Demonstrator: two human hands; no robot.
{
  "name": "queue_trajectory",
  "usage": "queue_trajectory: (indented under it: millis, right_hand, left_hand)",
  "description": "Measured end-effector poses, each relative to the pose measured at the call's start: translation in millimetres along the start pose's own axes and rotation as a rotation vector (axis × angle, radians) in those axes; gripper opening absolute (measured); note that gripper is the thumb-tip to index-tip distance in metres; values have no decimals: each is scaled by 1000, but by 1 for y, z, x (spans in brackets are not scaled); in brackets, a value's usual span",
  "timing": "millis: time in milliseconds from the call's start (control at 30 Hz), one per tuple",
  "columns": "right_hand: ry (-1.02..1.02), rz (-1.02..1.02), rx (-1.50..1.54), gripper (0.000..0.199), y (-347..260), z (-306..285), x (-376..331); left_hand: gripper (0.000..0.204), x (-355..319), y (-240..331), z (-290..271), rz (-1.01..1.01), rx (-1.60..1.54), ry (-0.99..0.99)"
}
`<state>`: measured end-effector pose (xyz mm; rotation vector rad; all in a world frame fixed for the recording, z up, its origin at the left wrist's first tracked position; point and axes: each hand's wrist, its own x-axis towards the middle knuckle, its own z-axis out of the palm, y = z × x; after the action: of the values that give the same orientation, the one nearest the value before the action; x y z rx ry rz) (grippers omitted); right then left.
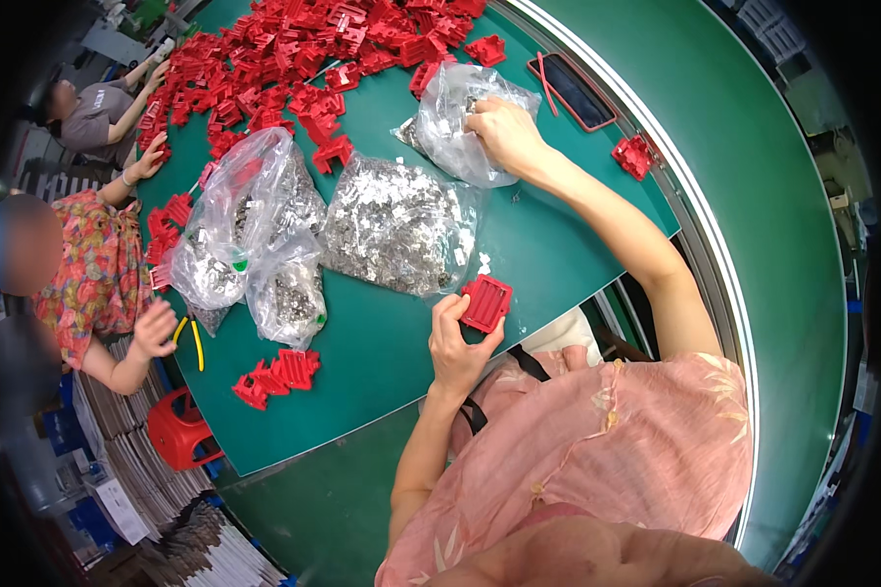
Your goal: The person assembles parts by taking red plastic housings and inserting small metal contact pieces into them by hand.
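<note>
My left hand (455,347) grips a red plastic housing (486,303) by its sides near the table's front edge, slotted face up. My right hand (507,135) is at a clear plastic bag (450,122) farther back, its fingers curled at the bag's opening. Whatever its fingertips hold is hidden. Between the hands lies a flat clear bag (396,225) full of small silvery metal pieces. A few loose metal pieces (485,262) rest just beyond the red housing.
A big heap of red housings (264,59) covers the table's far side. More metal-filled bags (250,215) stand left, near several red housings (279,377) and yellow-handled pliers (199,342). A phone (576,90) lies at the right. Two other people work along the left edge.
</note>
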<state>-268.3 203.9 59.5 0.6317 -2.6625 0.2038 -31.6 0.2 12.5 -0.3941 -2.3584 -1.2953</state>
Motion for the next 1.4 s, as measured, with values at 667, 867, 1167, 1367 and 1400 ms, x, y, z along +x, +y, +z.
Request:
queue_trajectory:
  millis: [667,867,1167,1367,1400]
  right_hand:
    - [82,-189,227,7,3,19,-2]
    - [39,-71,232,11,5,27,2]
    - [215,327,938,9,-9,-34,-31]
    - [-166,558,1192,15,-36,-69,-117]
    - [-154,429,948,14,-37,-61,-135]
  left_hand:
    - [59,-2,3,-1,9,-3,-26]
    - [60,0,4,-1,82,38,-39]
    - [59,-2,5,-3,33,-9,-48]
    - [59,-1,7,-6,59,41,-35]
    - [59,0,7,-5,52,46,-34]
